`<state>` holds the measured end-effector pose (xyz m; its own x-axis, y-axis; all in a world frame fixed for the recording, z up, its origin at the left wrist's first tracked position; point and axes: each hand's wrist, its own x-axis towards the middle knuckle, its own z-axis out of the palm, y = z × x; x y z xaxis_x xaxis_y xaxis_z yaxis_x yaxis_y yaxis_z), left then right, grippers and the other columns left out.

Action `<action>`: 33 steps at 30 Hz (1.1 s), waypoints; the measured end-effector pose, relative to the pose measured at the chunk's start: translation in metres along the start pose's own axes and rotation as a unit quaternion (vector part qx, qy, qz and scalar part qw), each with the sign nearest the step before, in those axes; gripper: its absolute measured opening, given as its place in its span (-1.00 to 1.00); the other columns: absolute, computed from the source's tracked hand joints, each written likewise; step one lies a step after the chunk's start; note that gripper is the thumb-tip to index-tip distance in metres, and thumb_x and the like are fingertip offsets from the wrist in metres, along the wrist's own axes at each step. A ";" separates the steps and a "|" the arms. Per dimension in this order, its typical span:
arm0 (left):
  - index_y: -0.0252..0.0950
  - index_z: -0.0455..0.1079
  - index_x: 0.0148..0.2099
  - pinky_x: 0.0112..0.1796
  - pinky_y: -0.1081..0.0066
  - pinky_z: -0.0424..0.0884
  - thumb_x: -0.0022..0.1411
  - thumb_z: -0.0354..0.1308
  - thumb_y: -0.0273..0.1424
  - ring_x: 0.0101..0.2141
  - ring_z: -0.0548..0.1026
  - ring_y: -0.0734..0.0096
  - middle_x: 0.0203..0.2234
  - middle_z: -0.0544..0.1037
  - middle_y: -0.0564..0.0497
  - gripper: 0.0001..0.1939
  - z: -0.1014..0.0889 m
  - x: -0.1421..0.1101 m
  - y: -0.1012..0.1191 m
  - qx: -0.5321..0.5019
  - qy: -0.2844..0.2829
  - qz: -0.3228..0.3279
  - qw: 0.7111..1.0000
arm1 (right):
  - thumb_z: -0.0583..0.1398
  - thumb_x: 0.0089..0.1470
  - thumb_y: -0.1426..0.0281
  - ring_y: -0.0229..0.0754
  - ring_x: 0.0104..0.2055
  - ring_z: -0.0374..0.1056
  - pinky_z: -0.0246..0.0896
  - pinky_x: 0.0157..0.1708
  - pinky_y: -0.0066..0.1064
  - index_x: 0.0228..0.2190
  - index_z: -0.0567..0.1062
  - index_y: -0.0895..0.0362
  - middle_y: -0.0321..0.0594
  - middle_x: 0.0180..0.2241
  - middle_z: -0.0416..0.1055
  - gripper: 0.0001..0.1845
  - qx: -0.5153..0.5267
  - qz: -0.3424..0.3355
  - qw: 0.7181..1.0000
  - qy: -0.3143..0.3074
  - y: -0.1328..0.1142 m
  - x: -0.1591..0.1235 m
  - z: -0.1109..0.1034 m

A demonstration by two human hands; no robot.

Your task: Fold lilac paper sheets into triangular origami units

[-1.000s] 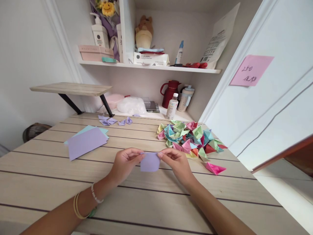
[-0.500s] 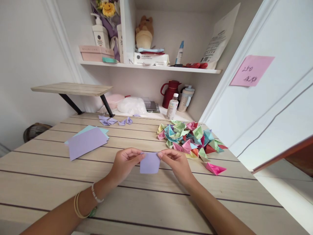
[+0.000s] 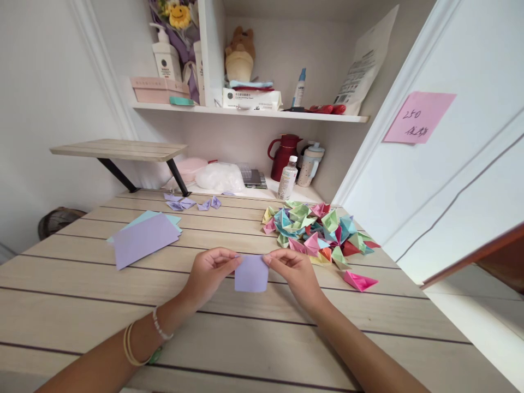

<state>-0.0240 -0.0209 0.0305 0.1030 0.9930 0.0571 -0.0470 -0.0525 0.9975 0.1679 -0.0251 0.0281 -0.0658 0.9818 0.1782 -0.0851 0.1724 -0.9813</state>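
A small purple sheet of paper (image 3: 251,274) is stretched between my two hands over the table. My left hand (image 3: 213,271) pinches its upper left corner between thumb and fingers. The upper right corner is gripped the same way by my right hand (image 3: 291,268). Larger purple sheets (image 3: 146,240) lie on light blue ones (image 3: 174,220) to the left. Several folded purple paper boats (image 3: 187,203) sit at the back left. A heap of colourful paper boats (image 3: 303,221) spreads out beyond my right hand, with a bright pink boat (image 3: 360,281) at its near side.
The slatted wooden table (image 3: 245,338) fills the foreground. A small raised shelf (image 3: 118,148) on black legs stands at the back left. Behind the table are a plastic bottle (image 3: 287,178), a red jug (image 3: 281,157), a cup (image 3: 311,165) and a clear plastic bag (image 3: 220,177).
Both hands keep their pinch on the purple paper, with hardly any movement. The whole view has shifted very slightly.
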 end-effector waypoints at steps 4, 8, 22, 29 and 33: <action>-0.34 0.43 -0.42 -0.44 0.46 0.45 -0.07 0.25 -0.34 -0.52 0.50 0.42 -0.56 0.57 0.01 -0.83 0.000 0.000 0.000 0.010 -0.007 0.001 1.000 | 0.30 -0.22 0.28 -0.24 -0.46 0.33 0.23 -0.41 -0.39 -0.58 0.50 0.12 -0.27 -0.55 0.45 -0.83 0.053 0.017 0.998 -0.004 0.002 0.000 0.001; -0.34 0.42 -0.45 -0.46 0.46 0.45 -0.07 0.25 -0.35 -0.53 0.49 0.42 -0.58 0.56 0.02 -0.84 0.000 0.000 0.003 0.010 -0.044 -0.006 0.999 | 0.31 -0.22 0.37 -0.28 -0.48 0.29 0.18 -0.40 -0.43 -0.64 0.43 0.14 -0.33 -0.59 0.39 -0.84 0.124 0.047 0.991 -0.022 0.002 0.000 0.000; -0.37 0.43 -0.43 -0.45 0.50 0.42 -0.05 0.24 -0.34 -0.53 0.48 0.47 -0.55 0.56 -0.01 -0.83 -0.001 0.001 0.005 -0.010 -0.072 -0.077 0.994 | 0.28 -0.16 0.29 -0.27 -0.41 0.30 0.18 -0.33 -0.42 -0.51 0.48 0.17 -0.26 -0.47 0.42 -0.81 0.110 0.088 0.989 -0.035 0.004 0.000 -0.001; -0.36 0.40 -0.42 -0.44 0.47 0.42 -0.07 0.25 -0.33 -0.53 0.47 0.48 -0.58 0.54 0.02 -0.81 0.000 0.003 0.002 -0.023 -0.059 -0.085 0.994 | 0.26 -0.16 0.23 -0.25 -0.44 0.32 0.23 -0.34 -0.37 -0.53 0.46 0.19 -0.25 -0.51 0.41 -0.75 0.110 0.137 0.984 -0.041 0.003 0.001 0.001; -0.38 0.41 -0.39 -0.45 0.45 0.42 -0.05 0.22 -0.27 -0.51 0.49 0.42 -0.54 0.55 -0.03 -0.75 -0.001 0.003 0.002 -0.012 -0.107 -0.120 0.987 | 0.27 -0.18 0.27 -0.30 -0.50 0.27 0.18 -0.43 -0.44 -0.57 0.44 0.20 -0.29 -0.57 0.38 -0.78 0.084 0.138 0.985 -0.057 0.005 0.001 -0.001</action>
<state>-0.0250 -0.0176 0.0326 0.3212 0.9315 -0.1710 -0.0194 0.1870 0.9822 0.1689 -0.0230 0.0232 -0.2190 0.9726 -0.0778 -0.2112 -0.1251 -0.9694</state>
